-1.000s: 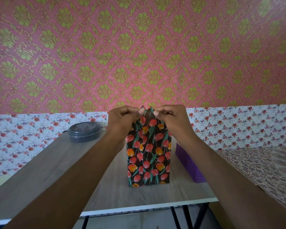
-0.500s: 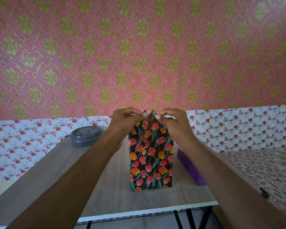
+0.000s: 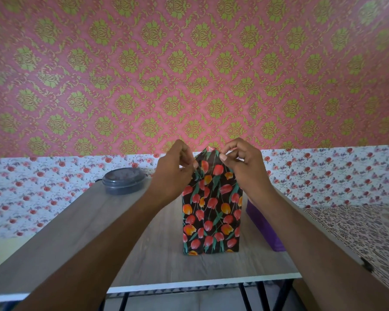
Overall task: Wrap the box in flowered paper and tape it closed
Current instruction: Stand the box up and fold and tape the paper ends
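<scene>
The box (image 3: pixel 211 216) stands upright on the wooden table (image 3: pixel 76 225), covered in black paper printed with red and orange tulips. Its top end is folded into a pointed flap (image 3: pixel 208 153). My left hand (image 3: pixel 175 173) pinches the flap's left slanted edge between thumb and fingers. My right hand (image 3: pixel 243 167) pinches the right slanted edge near the tip. No tape shows in this view.
A round grey lidded container (image 3: pixel 123 180) sits at the table's back left. A purple box (image 3: pixel 265 227) lies just right of the wrapped box, partly behind my right forearm. A patterned cloth surface (image 3: pixel 355 232) lies to the right. The table's white front edge (image 3: pixel 189 285) is near me.
My hands have moved slightly apart from the flap's tip down onto its two slanted edges. The view has tilted, so the box sits lower in frame.
</scene>
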Demonstrator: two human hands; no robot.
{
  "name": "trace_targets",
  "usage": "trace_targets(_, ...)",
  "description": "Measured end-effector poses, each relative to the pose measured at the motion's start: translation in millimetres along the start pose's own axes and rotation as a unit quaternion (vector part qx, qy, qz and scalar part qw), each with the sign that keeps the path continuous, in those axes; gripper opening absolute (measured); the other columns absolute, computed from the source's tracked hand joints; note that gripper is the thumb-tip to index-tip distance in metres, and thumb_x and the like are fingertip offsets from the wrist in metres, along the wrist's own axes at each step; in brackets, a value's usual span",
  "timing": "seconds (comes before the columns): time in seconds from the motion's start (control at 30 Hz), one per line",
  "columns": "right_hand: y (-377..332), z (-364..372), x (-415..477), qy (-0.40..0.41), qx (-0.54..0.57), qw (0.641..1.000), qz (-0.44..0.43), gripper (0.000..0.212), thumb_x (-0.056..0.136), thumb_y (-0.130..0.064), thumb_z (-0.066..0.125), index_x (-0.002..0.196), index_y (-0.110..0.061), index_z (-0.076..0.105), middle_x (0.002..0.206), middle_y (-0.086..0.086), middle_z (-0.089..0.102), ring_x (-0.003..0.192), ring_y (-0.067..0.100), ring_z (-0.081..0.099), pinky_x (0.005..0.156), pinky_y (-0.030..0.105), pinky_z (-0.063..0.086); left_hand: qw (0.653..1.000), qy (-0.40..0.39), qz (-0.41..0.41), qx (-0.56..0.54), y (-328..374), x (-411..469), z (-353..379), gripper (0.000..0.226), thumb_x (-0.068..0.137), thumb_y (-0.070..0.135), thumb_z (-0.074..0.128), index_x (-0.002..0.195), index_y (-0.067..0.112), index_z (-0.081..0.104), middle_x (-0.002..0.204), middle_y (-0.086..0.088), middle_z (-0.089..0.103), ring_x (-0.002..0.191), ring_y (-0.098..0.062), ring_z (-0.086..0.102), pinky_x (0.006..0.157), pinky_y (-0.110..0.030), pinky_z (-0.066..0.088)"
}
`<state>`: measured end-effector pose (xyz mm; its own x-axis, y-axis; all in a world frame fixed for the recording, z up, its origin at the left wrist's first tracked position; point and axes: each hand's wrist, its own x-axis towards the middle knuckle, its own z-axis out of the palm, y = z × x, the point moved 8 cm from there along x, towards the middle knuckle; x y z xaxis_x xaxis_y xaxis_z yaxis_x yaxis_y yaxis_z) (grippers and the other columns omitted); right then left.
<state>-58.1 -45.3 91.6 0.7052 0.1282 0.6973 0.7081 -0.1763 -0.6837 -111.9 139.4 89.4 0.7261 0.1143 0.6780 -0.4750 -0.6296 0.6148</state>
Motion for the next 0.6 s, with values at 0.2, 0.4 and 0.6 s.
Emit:
trace_targets(0.2,2.2,-7.3,-2.4,0.007,0.033,0.999,-0.015,0.009,0.087,-0.005,0.077,0.095,-0.008,0.081,0.089,-0.002,0.078,0.090,0.007,0.073,0.085,0.021,0.057,0.999,0.010,0.018,-0.029,-5.9,3.9,0.4,0.020,0.090,0.002,0.068,0.091,0.022,0.071,0.082,0.009,0.069,0.081,-0.010,0.065,0.075,-0.029,0.056)
trace_targets(0.4,4.9,-14.5,-4.4,-0.010,0.035,0.999,0.000,0.026,0.083,0.004,0.078,0.107,-0.006,0.079,0.070,-0.011,0.070,0.078,0.006,0.071,0.086,0.023,0.059,0.995,0.045,-0.003,-0.087,-7.9,-0.7,-1.5,0.010,0.088,0.013,0.076,0.094,0.020,0.081,0.087,0.011,0.077,0.079,-0.008,0.072,0.070,-0.029,0.060)
trace_targets(0.6,1.0,-16.0,-2.0,-0.002,0.015,1.000,-0.013,0.030,0.080,-0.002,0.083,0.100,-0.023,0.080,0.078,0.011,0.072,0.081,0.027,0.072,0.089,0.041,0.061,0.997,0.046,0.014,-0.063,-2.3,0.7,-2.7,0.017,0.086,0.012,0.077,0.101,0.021,0.081,0.091,0.015,0.075,0.080,-0.006,0.070,0.072,-0.030,0.061)
